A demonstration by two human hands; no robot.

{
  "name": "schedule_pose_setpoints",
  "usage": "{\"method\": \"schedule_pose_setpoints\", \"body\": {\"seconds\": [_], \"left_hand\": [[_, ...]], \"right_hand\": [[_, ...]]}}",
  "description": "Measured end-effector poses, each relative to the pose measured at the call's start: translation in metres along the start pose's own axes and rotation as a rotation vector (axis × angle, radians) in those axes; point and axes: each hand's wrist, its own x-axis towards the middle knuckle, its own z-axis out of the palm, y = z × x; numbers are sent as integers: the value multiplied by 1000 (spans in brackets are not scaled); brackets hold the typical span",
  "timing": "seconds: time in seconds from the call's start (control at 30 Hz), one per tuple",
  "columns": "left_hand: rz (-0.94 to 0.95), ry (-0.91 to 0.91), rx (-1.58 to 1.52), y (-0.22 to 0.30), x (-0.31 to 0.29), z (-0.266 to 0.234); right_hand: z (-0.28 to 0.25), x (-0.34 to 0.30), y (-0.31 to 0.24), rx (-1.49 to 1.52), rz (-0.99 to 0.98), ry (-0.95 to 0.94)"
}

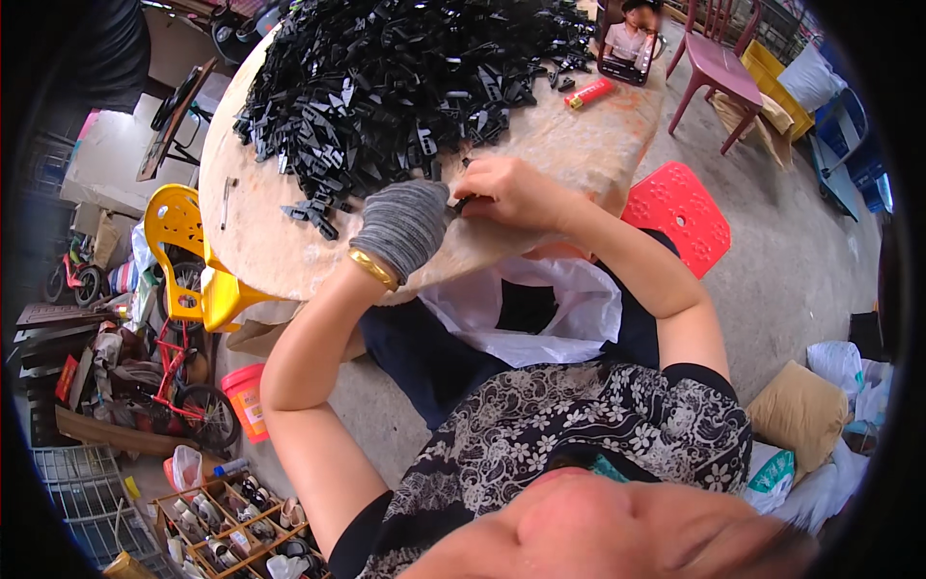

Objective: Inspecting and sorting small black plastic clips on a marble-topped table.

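Note:
In a knitted grey glove, my left hand (405,230) is closed at the near edge of a round table (265,246) covered with a pale cloth. My bare right hand (509,193) meets it there, thumb and fingers pinched on a small black plastic part (465,204). That part lies between both hands, and its far side is hidden by the glove. Just beyond them rises a large heap of black plastic parts (386,87). A few joined grey-black pieces (313,214) lie apart from the heap, left of my glove. An open white plastic bag (588,307) rests on my lap.
A phone (629,43) and a red cylinder (589,93) stand or lie at the table's far right. A pen-like tool (228,203) lies at its left. Around it are a red stool (681,214), a yellow chair (174,232) and a dark red chair (721,68).

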Motion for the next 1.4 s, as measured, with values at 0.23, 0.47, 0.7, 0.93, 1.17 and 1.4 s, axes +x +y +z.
{"method": "schedule_pose_setpoints", "body": {"seconds": [0.23,0.47,0.7,0.93,1.17,1.4], "left_hand": [[16,-120,14,6,18,-7],[97,-140,54,0,26,-3],[139,-161,122,6,25,-5],[128,-203,96,6,32,-6],[75,-100,-14,0,26,7],[153,185,-1052,-3,-21,34]], "right_hand": [[-4,-3,3,1,42,-1],[6,-2,-13,-358,-20,84],[2,-6,-11,-339,-41,57],[2,-7,-11,-313,-20,56],[0,-7,-1,155,39,69],[-16,-3,-17,617,314,-167]]}}
